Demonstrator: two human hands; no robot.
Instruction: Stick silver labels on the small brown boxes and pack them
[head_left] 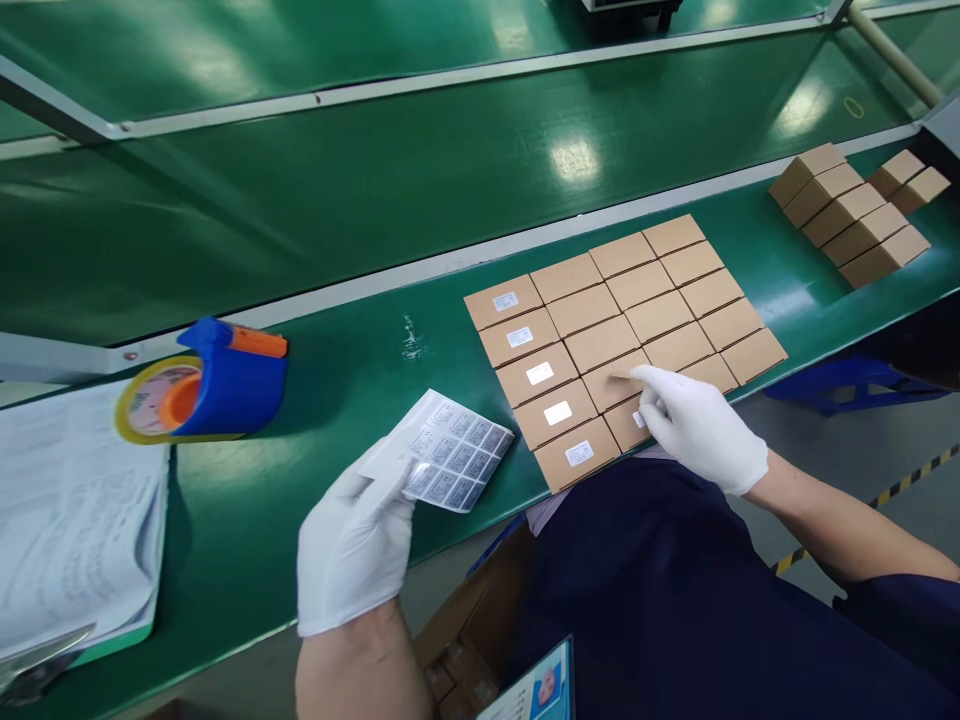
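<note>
My left hand, in a white glove, is closed on a sheet of small printed labels held above the green bench. My right hand, also gloved, rests on the near end of a flat grid of small brown cardboard boxes. Its index finger is stretched out and presses on a box in the second column, while the other fingers are curled. The left column of boxes carries white labels. A white label shows partly under my right fingers.
A blue and orange tape dispenser stands on the bench at left, beside a stack of papers. More brown boxes sit in rows at far right. An open carton lies below the bench edge near my lap.
</note>
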